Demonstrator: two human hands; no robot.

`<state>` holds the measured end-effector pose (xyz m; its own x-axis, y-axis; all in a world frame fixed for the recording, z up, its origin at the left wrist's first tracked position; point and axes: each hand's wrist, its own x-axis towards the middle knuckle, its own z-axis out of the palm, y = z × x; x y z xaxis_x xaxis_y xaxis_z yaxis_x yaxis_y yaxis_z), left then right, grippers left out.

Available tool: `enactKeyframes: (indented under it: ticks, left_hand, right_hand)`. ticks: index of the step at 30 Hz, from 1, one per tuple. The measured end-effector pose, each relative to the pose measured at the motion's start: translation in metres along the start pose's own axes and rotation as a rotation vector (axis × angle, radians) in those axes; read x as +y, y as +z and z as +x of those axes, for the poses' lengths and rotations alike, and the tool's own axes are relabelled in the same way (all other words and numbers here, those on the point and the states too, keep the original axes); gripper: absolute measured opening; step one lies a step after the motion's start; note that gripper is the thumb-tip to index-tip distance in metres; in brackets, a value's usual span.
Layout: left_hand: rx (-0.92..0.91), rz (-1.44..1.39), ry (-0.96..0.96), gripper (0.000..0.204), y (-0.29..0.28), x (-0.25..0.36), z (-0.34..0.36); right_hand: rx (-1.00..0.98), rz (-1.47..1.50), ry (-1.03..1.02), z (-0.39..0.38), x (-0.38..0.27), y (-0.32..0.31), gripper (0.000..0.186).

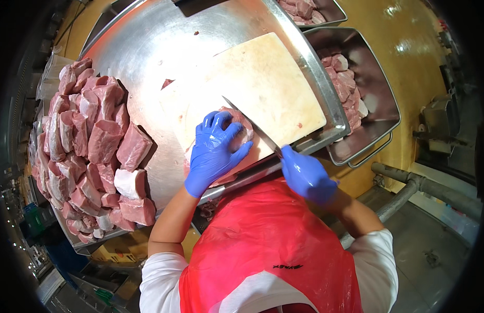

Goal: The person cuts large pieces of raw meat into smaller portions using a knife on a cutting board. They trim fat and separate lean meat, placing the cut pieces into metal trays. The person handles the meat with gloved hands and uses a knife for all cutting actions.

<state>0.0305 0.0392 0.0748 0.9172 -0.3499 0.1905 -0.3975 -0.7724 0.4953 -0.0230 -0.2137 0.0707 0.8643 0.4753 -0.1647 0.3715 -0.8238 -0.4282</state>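
My right hand [308, 175], in a blue glove, is wrapped round the handle of a long, narrow steel knife [255, 127], just past my red plastic apron [273, 229]. The knife's long axis runs diagonally, its tip pointing away from me and to my left. My left hand [216, 151], gloved in blue too, grips a pale-pink piece of raw meat [247, 135] from above, fingers bent over it, thumb apart. That piece lies at the near left part of a cream rectangular cutting board [278, 78]; its long axis seems to slant from near left to far right, partly hidden by my hand, with the blade across its far right end. Around the board spreads the shiny steel counter [142, 52], bearing a heap of pink meat chunks [96, 141] at left. Beyond its right edge stands a grey metal bin [390, 99] holding cut meat; another bin [336, 11] sits farther off.
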Motion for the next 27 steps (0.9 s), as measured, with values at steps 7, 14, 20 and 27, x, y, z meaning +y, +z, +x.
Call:
enactKeyframes:
  ticks: [7, 14, 20, 27]
  left_hand:
    - [0.025, -0.091, 0.021, 0.033, -0.005, -0.008, -0.004]
    - [0.398, -1.397, -0.441, 0.047, 0.0, 0.037, 0.018]
    - [0.524, -2.337, -0.589, 0.066, -0.024, 0.045, 0.041]
    - [0.956, -2.311, -0.489, 0.056, -0.041, 0.029, -0.087]
  right_hand:
    - [-0.061, 0.484, 0.149, 0.132, 0.012, -0.007, 0.027]
    - [-0.663, 2.144, 0.106, 0.087, 0.077, -0.057, 0.022]
    - [-0.494, 1.167, 0.108, 0.087, 0.046, -0.098, 0.025]
    - [-0.663, 0.883, -0.181, 0.098, -0.013, -0.048, 0.026]
